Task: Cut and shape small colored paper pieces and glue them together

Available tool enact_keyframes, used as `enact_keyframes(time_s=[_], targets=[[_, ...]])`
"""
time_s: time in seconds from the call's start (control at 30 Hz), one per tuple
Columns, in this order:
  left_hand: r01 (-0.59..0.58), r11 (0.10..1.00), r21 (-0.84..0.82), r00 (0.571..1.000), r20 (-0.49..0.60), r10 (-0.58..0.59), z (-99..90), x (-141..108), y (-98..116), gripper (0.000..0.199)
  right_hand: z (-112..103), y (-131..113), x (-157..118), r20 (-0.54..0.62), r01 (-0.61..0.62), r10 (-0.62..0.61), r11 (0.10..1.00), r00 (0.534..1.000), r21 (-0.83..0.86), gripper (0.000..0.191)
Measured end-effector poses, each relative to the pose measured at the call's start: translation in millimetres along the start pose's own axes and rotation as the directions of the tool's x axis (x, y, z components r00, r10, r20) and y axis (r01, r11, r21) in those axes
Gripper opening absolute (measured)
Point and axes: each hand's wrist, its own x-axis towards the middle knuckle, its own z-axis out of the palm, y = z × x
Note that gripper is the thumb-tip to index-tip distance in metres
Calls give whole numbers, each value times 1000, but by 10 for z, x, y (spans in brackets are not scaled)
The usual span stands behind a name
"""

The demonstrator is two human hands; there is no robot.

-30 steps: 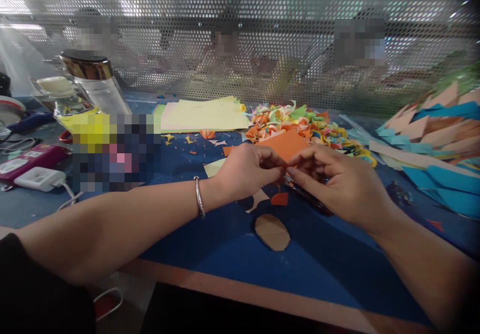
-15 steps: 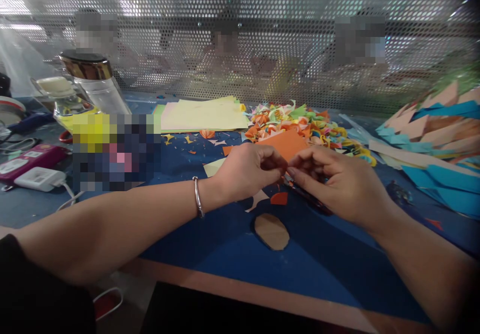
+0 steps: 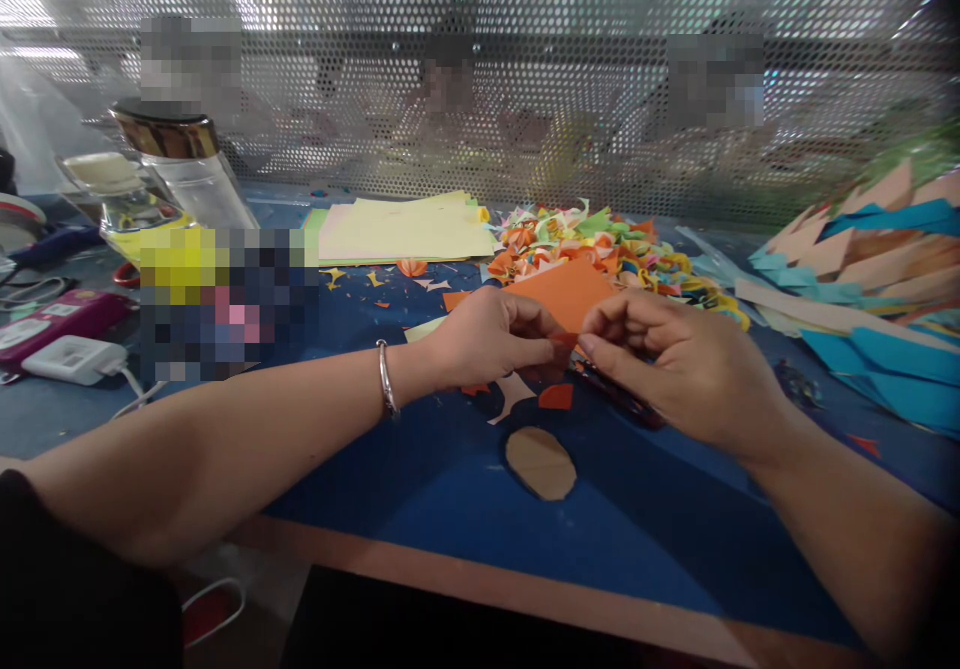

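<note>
My left hand [image 3: 499, 337] and my right hand [image 3: 656, 354] meet over the blue table, each pinching a small red-orange paper piece [image 3: 564, 347] between thumb and fingers. Just behind them lies an orange paper sheet [image 3: 566, 291]. Below my fingers are a red paper scrap [image 3: 556, 396] and a pale cut scrap [image 3: 513, 398]. A dark, slim object, partly under my right hand, cannot be made out. Nearer the front edge sits a brown oval piece [image 3: 541, 462].
Behind the hands are a stack of pale sheets [image 3: 409, 229] and a pile of colourful paper pieces [image 3: 592, 239]. Bottles [image 3: 195, 184], a white charger [image 3: 73, 359] and a purple device [image 3: 64, 321] stand or lie left. Folded blue and peach paper [image 3: 885, 349] fills the right.
My hands have drawn slightly apart at the fingertips, and the small red-orange paper between them now shows. The whole view has shifted a little.
</note>
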Motion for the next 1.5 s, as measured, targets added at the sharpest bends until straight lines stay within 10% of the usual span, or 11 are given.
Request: enact_keyframes(time_s=[0.87, 1.17, 1.5], targets=[[-189, 868, 460, 971, -45, 236, 18, -42, 39, 7, 6, -137, 29, 94, -69, 57, 990, 994, 127, 23], [-118, 828, 549, 992, 22, 127, -26, -57, 64, 17, -47, -21, 29, -116, -76, 77, 997, 990, 13, 22], [-291, 663, 689, 957, 208, 204, 0, -75, 26, 14, -28, -7, 46, -54, -54, 56, 998, 997, 30, 22]])
